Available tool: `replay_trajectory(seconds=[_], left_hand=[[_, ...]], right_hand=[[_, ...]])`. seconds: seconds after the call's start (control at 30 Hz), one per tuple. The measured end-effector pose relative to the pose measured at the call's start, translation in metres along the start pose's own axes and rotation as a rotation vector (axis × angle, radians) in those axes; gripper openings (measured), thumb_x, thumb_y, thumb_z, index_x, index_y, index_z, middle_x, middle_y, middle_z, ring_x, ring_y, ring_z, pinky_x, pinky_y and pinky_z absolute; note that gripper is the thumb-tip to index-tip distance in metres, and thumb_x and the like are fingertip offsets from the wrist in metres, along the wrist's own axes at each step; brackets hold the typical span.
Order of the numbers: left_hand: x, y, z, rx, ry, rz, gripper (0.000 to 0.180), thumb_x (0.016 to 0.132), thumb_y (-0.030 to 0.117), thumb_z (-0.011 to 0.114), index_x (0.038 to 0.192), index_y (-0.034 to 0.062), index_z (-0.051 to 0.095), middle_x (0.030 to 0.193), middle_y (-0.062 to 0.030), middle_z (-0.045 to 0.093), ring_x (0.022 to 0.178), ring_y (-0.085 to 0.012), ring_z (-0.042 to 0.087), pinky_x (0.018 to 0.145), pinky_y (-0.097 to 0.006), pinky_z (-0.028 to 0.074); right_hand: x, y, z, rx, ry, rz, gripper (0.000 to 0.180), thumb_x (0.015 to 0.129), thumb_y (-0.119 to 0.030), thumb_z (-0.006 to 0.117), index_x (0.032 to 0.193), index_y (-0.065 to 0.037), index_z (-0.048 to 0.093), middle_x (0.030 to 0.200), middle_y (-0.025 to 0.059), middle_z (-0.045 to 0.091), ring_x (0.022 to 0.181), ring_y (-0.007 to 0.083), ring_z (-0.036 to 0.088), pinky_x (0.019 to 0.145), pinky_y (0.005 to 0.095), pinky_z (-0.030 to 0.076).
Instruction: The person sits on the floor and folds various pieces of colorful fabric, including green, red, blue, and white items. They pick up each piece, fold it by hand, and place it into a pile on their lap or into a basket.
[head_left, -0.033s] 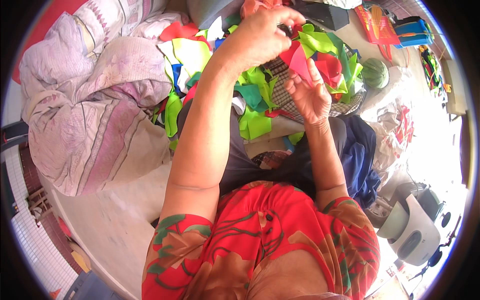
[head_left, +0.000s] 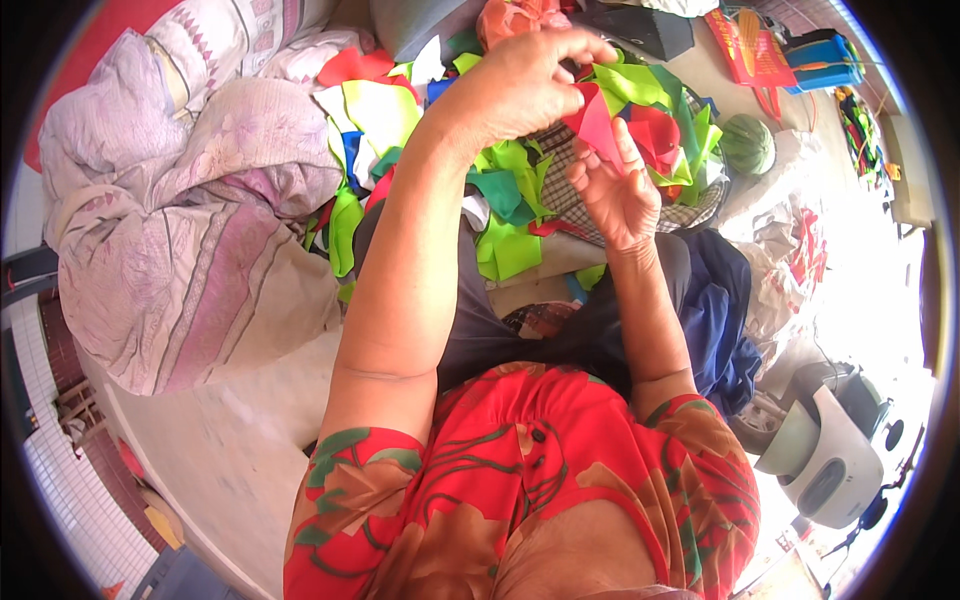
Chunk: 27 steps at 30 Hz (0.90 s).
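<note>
A pinkish-red cloth scrap (head_left: 594,120) stands raised between my hands, above the scrap pile. My right hand (head_left: 622,205) is palm up, its fingertips closed on the scrap's lower end. Over the scrap's upper left edge reaches my left hand (head_left: 520,85), its thumb beside that edge and its fingers stretched out and apart. Behind them lies a checked cloth (head_left: 572,190) heaped with bright green, dark green and red pieces, including a curled red piece (head_left: 657,138). Lime-green scraps (head_left: 510,250) spread in front of my legs, partly behind my left forearm.
A large bundle of patterned pale fabric (head_left: 200,230) fills the left side. Toward the right are a striped green melon (head_left: 748,145), crumpled white plastic (head_left: 775,265), dark blue cloth (head_left: 722,325) and a grey-white appliance (head_left: 835,460). A red bag (head_left: 748,50) lies at the far right.
My left hand's fingers have shifted very slightly away from the raised red scrap. Otherwise the hands and the pile look the same.
</note>
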<state>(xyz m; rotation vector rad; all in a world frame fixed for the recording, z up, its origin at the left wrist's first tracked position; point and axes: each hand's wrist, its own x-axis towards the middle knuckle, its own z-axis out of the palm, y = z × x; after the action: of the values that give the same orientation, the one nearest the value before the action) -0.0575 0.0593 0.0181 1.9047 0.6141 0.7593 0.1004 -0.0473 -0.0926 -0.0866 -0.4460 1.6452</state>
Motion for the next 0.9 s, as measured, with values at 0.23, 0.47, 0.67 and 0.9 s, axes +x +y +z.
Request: replay_trajectory(seconds=[0.23,0.47,0.67,0.9], left_hand=[[0.007,0.015,0.018,-0.103,-0.306,-0.135,0.025,0.08,0.004,0.056,0.105,0.0002,0.06,0.088,-0.0022,0.062,0.077,-0.0087,0.058,0.071,-0.024,0.047],[0.013,0.024,0.044,-0.216,-0.133,-0.259,0.03,0.085,0.031,0.064,0.091,0.0021,0.067,0.083,-0.0001,0.062,0.08,-0.008,0.055,0.075,-0.023,0.042],[0.016,0.016,0.058,-0.483,-0.047,-0.278,0.033,0.084,0.021,0.065,0.101,-0.0069,0.064,0.089,-0.0059,0.066,0.08,-0.0098,0.059,0.073,-0.023,0.046],[0.017,0.017,0.058,-0.779,0.004,-0.416,0.017,0.086,0.017,0.062,0.098,0.0041,0.064,0.086,0.0028,0.061,0.075,-0.0038,0.052,0.068,-0.019,0.041]], right_hand=[[-0.011,-0.014,0.036,-0.051,0.088,-0.103,0.05,0.075,-0.009,0.069,0.122,-0.012,0.054,0.122,0.0057,0.054,0.104,0.0211,0.055,0.09,0.0383,0.043],[-0.025,-0.032,0.06,-0.423,0.294,-0.201,0.041,0.078,-0.005,0.069,0.115,-0.006,0.051,0.108,0.0054,0.059,0.092,0.0153,0.058,0.075,0.0304,0.05],[-0.058,-0.063,0.051,-1.162,0.628,-0.256,0.017,0.087,-0.015,0.06,0.097,-0.001,0.06,0.094,0.0037,0.062,0.087,0.0126,0.059,0.076,0.0255,0.043],[-0.146,-0.093,0.008,-2.379,0.698,-0.051,0.025,0.074,-0.025,0.067,0.094,-0.01,0.062,0.11,0.0078,0.057,0.112,0.0278,0.048,0.094,0.043,0.031]])
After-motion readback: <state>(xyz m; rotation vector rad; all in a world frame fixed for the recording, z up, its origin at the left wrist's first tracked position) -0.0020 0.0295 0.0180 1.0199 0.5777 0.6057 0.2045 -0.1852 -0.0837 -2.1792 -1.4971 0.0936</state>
